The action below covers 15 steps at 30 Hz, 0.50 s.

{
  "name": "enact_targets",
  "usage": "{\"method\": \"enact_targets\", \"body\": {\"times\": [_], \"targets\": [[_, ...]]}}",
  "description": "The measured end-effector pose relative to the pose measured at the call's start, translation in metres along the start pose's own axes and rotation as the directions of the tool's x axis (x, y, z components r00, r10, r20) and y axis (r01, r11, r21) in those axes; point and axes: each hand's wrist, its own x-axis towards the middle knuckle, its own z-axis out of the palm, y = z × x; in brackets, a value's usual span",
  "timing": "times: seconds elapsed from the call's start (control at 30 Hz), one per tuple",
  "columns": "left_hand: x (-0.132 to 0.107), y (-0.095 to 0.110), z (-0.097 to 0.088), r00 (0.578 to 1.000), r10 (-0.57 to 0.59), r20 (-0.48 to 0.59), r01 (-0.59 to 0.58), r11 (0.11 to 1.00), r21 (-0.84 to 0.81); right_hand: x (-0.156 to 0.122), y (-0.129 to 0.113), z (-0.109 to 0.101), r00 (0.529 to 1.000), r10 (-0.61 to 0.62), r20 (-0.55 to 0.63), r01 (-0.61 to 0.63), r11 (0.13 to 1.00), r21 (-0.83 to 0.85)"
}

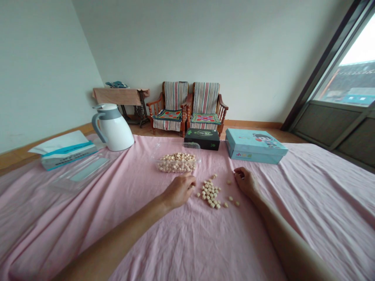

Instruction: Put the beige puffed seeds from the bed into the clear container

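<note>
A loose pile of small round cream-coloured pieces (210, 193), like beans or tablets, lies on the pink cloth between my hands. My left hand (179, 189) is at the pile's left edge, fingers curled closed; whatever they hold is hidden. To the right, my right hand (246, 182) rests near a few stray pieces (231, 198), its fingers bent in towards the thumb. I cannot make out anything in its grasp. Just beyond my left hand stands a clear plastic box (199, 156), with many more of these pieces (177, 162) inside.
A black box (202, 139) and a light blue box (255, 146) stand at the far edge. On the left are a white jug (116, 130), a tissue pack (68, 154) and a clear plastic lid (84, 173). Two wooden chairs (175, 99) stand beyond the pink cloth (140, 242).
</note>
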Motion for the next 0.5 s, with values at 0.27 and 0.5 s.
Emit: {"method": "enact_targets", "body": {"times": [0.27, 0.5], "targets": [[0.026, 0.008, -0.043, 0.873, 0.013, -0.488, 0.096, 0.975, 0.198, -0.001, -0.002, -0.001, 1.0, -0.007, 0.011, 0.007, 1.0, 0.009], [0.0, 0.013, 0.016, 1.0, 0.0, 0.007, 0.0, 1.0, -0.001, -0.002, -0.004, -0.003, 1.0, -0.007, 0.009, 0.008, 1.0, -0.005]]}}
